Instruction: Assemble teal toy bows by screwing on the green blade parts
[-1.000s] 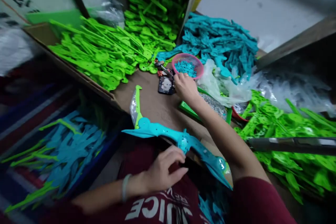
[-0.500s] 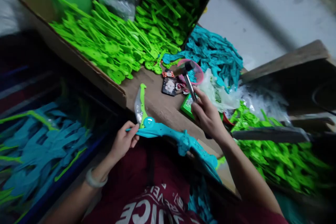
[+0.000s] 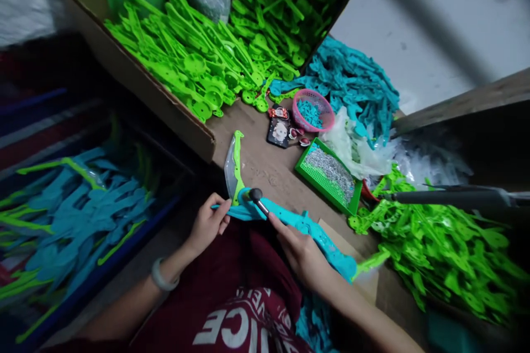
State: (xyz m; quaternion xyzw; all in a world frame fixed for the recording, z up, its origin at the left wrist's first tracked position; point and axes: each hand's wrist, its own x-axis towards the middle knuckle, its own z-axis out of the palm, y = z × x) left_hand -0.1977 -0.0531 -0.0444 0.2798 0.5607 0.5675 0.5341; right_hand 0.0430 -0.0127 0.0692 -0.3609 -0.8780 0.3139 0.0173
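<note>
My left hand (image 3: 210, 222) pinches the left end of a long blue plastic toy part (image 3: 285, 214), which lies along the near edge of the table. A curved green piece with a clear blade (image 3: 234, 168) joins it at a round hub, and another green piece (image 3: 375, 262) sticks out at its right end. In my closed right hand (image 3: 304, 251) is a small hammer (image 3: 257, 198) with a dark head and metal shaft. The hammer head is over the round hub; whether it touches cannot be made out. Most of the handle is hidden by my fingers.
Green parts fill a cardboard box (image 3: 136, 85). Blue parts (image 3: 351, 83) are heaped behind a pink basket (image 3: 332, 117). A green tray (image 3: 298, 164) holds small metal pieces. More green parts (image 3: 451, 253) lie at right. A blue-rimmed crate (image 3: 161, 210) of assembled pieces stands at left.
My right hand has brought the hammer down and to the left, from above the table onto the hub area. My left hand keeps its hold. The camera view has shifted slightly.
</note>
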